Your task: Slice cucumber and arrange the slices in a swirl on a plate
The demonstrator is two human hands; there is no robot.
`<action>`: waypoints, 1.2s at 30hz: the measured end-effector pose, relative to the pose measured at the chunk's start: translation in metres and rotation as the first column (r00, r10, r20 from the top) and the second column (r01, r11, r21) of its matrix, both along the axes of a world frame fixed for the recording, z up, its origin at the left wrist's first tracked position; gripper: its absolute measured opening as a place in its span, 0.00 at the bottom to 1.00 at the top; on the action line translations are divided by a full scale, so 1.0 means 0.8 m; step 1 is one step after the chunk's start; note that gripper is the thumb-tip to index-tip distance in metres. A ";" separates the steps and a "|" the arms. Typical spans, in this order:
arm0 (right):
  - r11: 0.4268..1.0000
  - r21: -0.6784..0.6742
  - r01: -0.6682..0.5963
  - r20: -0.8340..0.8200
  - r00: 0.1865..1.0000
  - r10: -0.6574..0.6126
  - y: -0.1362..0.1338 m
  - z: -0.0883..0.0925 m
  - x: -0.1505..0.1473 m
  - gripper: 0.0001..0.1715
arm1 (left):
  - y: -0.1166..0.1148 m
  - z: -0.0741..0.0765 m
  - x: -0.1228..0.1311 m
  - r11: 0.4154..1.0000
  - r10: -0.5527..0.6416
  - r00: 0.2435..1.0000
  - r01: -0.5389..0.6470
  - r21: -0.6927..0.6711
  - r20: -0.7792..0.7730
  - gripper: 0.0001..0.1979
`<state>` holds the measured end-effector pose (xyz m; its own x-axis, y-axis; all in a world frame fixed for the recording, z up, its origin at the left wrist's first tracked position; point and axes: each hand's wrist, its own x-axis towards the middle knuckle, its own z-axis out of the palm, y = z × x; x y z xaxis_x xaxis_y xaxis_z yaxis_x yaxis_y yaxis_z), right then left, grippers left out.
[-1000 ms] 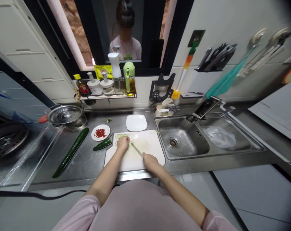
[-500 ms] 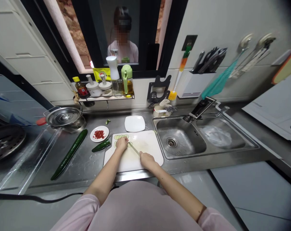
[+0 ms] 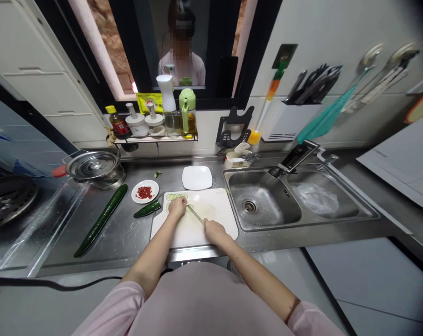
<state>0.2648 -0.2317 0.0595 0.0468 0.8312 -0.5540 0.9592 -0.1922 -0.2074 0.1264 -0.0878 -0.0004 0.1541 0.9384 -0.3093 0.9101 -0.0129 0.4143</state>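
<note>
A white cutting board [image 3: 214, 210] lies on the steel counter in front of me. My left hand [image 3: 178, 206] rests fingers-down on a piece of cucumber at the board's far left, mostly hiding it. Pale green cucumber slices [image 3: 174, 197] lie in a row just beyond that hand. My right hand [image 3: 211, 231] is closed on the handle of a knife [image 3: 196, 215], its blade pointing up-left toward my left fingers.
A whole cucumber [image 3: 101, 219] and a green chili [image 3: 147, 209] lie left of the board, by a small dish of chopped red chili [image 3: 144, 191]. An empty white plate [image 3: 197, 177] sits behind the board. The sink [image 3: 267, 205] is at right, a lidded pot [image 3: 94, 168] at left.
The hands keep their places on the board; the knife blade shifts only slightly beside my left fingers. The view itself wobbles a little.
</note>
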 end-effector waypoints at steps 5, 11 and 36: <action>1.000 0.000 -0.003 -0.004 1.000 0.003 -0.002 0.002 0.000 0.21 | 0.000 0.001 -0.001 1.000 -0.001 1.000 0.001 -0.003 0.004 0.09; 1.000 -0.005 -0.005 -0.002 1.000 0.005 -0.001 0.002 -0.001 0.22 | 0.001 -0.002 -0.002 1.000 -0.002 1.000 0.002 -0.010 0.007 0.08; 1.000 -0.009 -0.015 0.005 1.000 0.015 -0.018 0.002 0.007 0.21 | 0.002 0.004 -0.002 1.000 -0.025 0.999 0.024 -0.017 -0.020 0.08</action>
